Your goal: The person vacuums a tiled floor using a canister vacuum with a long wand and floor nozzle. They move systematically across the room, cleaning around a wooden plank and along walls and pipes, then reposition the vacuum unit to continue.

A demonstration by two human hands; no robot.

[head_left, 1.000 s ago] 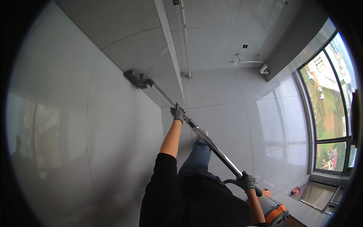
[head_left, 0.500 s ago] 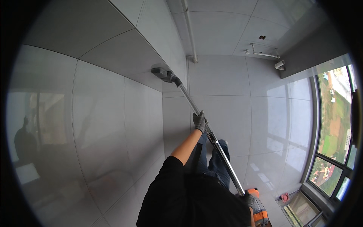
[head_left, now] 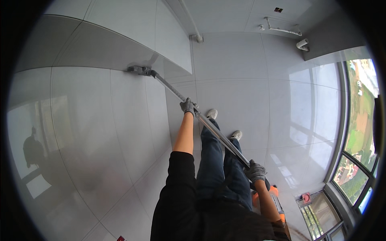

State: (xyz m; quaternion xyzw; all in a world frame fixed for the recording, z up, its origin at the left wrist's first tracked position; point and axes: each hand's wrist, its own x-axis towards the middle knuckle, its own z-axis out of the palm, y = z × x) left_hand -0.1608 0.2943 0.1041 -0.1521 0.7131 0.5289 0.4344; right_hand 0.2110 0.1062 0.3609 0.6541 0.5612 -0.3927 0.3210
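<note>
A long metal vacuum-cleaner wand runs slantwise across the view, from lower right to upper left. My left hand, in a grey glove, grips its upper part, arm stretched forward. Lower down, near its rear end, my gloved right hand is wrapped round the tube. At the far end a dark grey nozzle head rests at the seam where a darker tiled face meets the large grey tiles on the left. What joins the wand behind my right hand is mostly hidden.
An orange and black machine stands on the floor beside my right leg. White pipes and a pipe stub stick out ahead on the right. Another pipe meets the floor ahead. A window lines the right side.
The nozzle head has moved left along the tiled seam. Both hands stay on the wand; my right hand has come up and forward into fuller view. My view has shifted, showing both shoes.
</note>
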